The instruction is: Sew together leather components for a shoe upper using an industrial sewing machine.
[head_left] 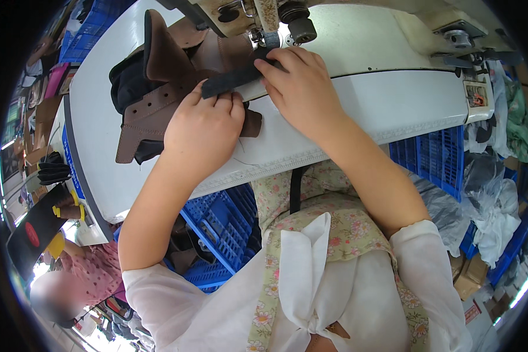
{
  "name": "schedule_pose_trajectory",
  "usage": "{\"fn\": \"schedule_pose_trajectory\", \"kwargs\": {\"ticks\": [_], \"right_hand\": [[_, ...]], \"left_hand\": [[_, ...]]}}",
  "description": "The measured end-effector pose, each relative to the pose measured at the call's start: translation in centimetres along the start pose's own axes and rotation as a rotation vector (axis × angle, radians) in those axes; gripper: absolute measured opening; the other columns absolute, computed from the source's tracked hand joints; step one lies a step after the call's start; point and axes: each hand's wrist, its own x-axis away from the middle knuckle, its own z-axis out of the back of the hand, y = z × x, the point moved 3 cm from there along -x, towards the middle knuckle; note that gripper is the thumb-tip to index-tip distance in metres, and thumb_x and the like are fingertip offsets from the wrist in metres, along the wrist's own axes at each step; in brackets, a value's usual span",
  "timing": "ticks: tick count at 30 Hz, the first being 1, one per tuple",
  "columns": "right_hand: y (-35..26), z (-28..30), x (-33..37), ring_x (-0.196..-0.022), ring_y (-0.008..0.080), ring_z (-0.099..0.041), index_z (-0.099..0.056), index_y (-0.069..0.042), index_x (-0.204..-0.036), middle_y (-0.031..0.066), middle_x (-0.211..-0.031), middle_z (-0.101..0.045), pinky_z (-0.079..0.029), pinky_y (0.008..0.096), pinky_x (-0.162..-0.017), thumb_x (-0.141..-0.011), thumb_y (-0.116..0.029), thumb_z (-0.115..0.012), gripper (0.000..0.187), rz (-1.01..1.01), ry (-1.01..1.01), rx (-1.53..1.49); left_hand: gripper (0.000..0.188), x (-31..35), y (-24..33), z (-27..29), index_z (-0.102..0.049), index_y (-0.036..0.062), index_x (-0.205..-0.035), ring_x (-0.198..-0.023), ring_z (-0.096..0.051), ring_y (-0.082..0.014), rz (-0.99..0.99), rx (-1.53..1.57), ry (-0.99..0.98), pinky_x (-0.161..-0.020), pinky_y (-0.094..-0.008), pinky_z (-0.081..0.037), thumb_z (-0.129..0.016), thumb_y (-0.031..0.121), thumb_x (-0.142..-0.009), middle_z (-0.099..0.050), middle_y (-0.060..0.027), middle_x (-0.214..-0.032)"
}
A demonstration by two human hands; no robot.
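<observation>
A brown leather shoe upper [155,108] with punched holes and black lining lies on the white sewing table, its far end beneath the sewing machine head [270,23]. My left hand [202,132] is closed on the near part of the upper, its fingers curled under a black fabric strip [234,81]. That strip runs from my left fingers to the presser foot [257,38]. Close to the needle area, my right hand [305,88] is closed, with thumb and fingers pinching the strip's far part. The fingertips partly cover the stitching spot.
A ruler scale runs along the table's front edge [299,157]. Blue plastic crates [217,226] stand below it at the left, with another crate [434,161] at the right beside plastic bags [493,211]. Another person in a pink top [102,267] is at the lower left.
</observation>
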Motion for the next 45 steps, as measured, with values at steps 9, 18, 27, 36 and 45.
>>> {"fn": "schedule_pose_trajectory", "kwargs": {"ticks": [9,18,27,36,45], "right_hand": [[1.0,-0.6,-0.5,-0.103,0.027,-0.06,-0.07,-0.003,-0.105,0.0101,-0.103,-0.065,-0.047,0.0409,-0.09,-0.083,-0.011,-0.063,0.025,0.011,-0.019,0.038],[0.5,-0.4,-0.8,-0.097,0.0245,-0.062,-0.075,-0.011,-0.098,0.0059,-0.094,-0.066,-0.048,0.04,-0.088,-0.079,-0.012,-0.067,0.02,0.02,-0.002,-0.029],[1.8,-0.2,-1.1,-0.093,0.0256,-0.063,-0.077,-0.012,-0.092,0.0052,-0.092,-0.067,-0.052,0.0393,-0.084,-0.077,-0.011,-0.068,0.018,0.037,-0.029,-0.121],[3.2,-0.2,-1.8,-0.094,0.0252,-0.064,-0.077,-0.012,-0.093,0.0041,-0.093,-0.068,-0.053,0.0376,-0.084,-0.072,-0.008,-0.068,0.023,0.086,-0.117,-0.121],[2.8,0.3,-2.6,-0.091,0.0314,-0.066,-0.074,-0.008,-0.103,0.0074,-0.114,-0.067,-0.053,0.0412,-0.082,-0.078,-0.005,-0.063,0.027,0.039,-0.27,-0.099]], "left_hand": [[0.03,-0.8,0.8,-0.3,-0.069,-0.0041,-0.095,-0.092,-0.067,-0.0262,-0.006,-0.037,0.077,-0.098,-0.0397,-0.049,-0.06,0.014,-0.072,-0.069,-0.0126,-0.089],[0.027,-1.7,1.9,-0.9,-0.069,-0.0041,-0.091,-0.076,-0.069,-0.0254,0.079,-0.037,0.086,-0.093,-0.0418,-0.052,-0.062,0.014,-0.072,-0.068,-0.0119,-0.076],[0.021,-2.6,3.3,-0.4,-0.069,-0.0017,-0.084,-0.073,-0.066,-0.0261,0.136,-0.024,0.066,-0.092,-0.0427,-0.051,-0.062,0.013,-0.071,-0.067,-0.0126,-0.077],[0.018,-3.9,5.2,-0.8,-0.069,0.0008,-0.083,-0.076,-0.066,-0.0284,0.269,-0.043,0.072,-0.092,-0.0466,-0.05,-0.063,0.015,-0.073,-0.066,-0.0128,-0.078],[0.031,-4.8,6.6,-0.5,-0.066,-0.0042,-0.097,-0.086,-0.068,-0.0291,0.391,-0.104,0.031,-0.091,-0.0424,-0.053,-0.067,0.012,-0.071,-0.069,-0.0136,-0.086]]}}
